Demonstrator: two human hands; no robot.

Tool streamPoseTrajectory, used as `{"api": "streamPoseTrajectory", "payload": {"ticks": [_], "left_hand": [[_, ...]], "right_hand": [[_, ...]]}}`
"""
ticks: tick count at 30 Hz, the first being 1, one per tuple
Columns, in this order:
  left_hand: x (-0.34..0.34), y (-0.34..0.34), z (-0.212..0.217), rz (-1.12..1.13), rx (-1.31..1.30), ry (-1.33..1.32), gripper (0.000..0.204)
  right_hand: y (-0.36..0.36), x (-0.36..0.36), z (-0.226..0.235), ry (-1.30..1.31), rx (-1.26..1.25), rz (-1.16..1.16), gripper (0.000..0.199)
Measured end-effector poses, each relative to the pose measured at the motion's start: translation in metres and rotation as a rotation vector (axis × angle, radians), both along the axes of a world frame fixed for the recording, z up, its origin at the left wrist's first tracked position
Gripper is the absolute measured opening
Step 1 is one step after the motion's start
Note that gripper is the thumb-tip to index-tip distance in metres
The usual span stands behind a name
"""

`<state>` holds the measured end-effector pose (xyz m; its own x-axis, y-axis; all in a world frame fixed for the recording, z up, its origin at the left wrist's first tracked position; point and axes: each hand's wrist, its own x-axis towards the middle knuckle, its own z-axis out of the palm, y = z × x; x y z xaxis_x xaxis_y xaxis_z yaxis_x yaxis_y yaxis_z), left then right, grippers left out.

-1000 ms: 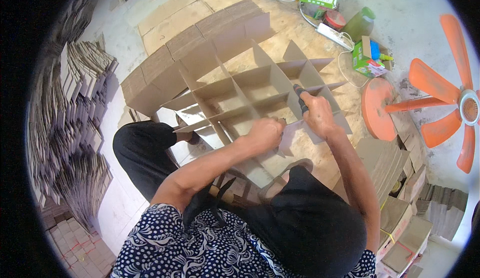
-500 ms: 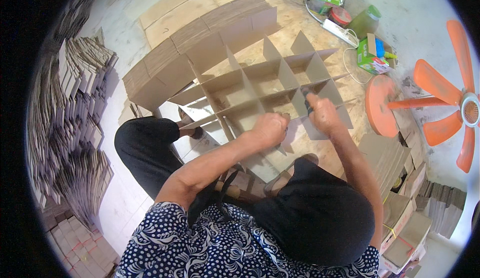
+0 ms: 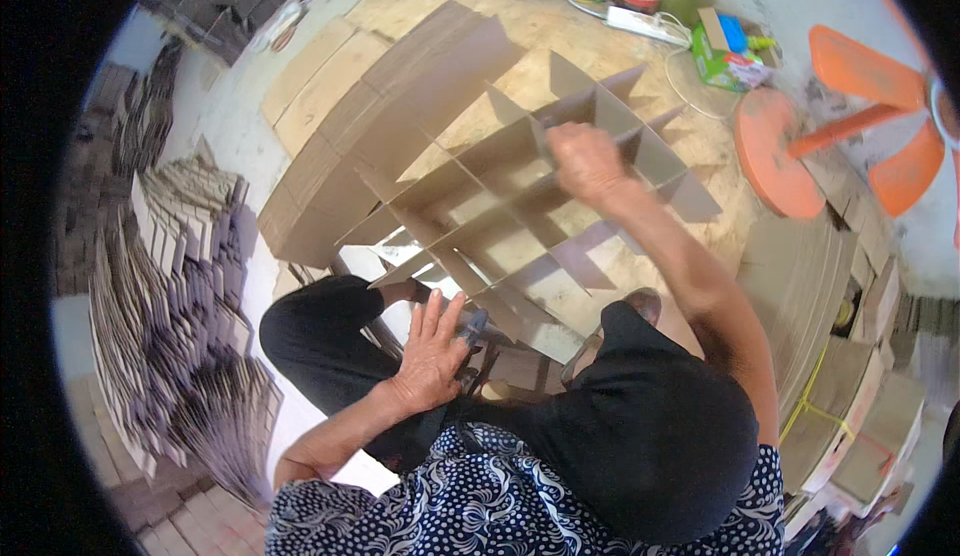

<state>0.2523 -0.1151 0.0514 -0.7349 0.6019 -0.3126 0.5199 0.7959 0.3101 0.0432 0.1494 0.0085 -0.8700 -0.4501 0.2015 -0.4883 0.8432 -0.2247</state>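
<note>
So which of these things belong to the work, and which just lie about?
Belonging, it seems:
cardboard grid, with the right hand at it
stacked cardboard beside it

Apparently just about:
orange fan
white power strip
green box

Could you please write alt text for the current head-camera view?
A bare right hand is over a cardboard divider grid; the left hand, spread open, is lower left. Stacked cardboard stands at left, an orange fan at right.

Workshop for cardboard goods. Evidence: fanned stacks of thin brown cardboard pieces, left; interlocked tan cardboard divider grid on stained yellowish work surface; layered brown cardboard sheets, right; long white power strip; smudged orange fan.
</note>
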Motion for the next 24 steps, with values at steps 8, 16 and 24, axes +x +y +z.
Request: {"api": "streamPoseTrajectory", "payload": {"ticks": [8, 16, 24], "left_hand": [[-0.063, 0.029, -0.062, 0.015, 0.069, 0.318, 0.066], [-0.116, 0.034, -0.047, 0.196, 0.327, 0.175, 0.056], [-0.124, -0.037, 0.11, 0.352, 0.363, 0.841, 0.027]], "right_hand": [[0.026, 0.145, 0.007, -0.346, -0.378, 0.12, 0.013], [0.189, 0.332, -0.002, 0.268, 0.023, -0.839, 0.045], [0.238, 0.353, -0.033, -0.218, -0.483, -1.375, 0.039]]}}
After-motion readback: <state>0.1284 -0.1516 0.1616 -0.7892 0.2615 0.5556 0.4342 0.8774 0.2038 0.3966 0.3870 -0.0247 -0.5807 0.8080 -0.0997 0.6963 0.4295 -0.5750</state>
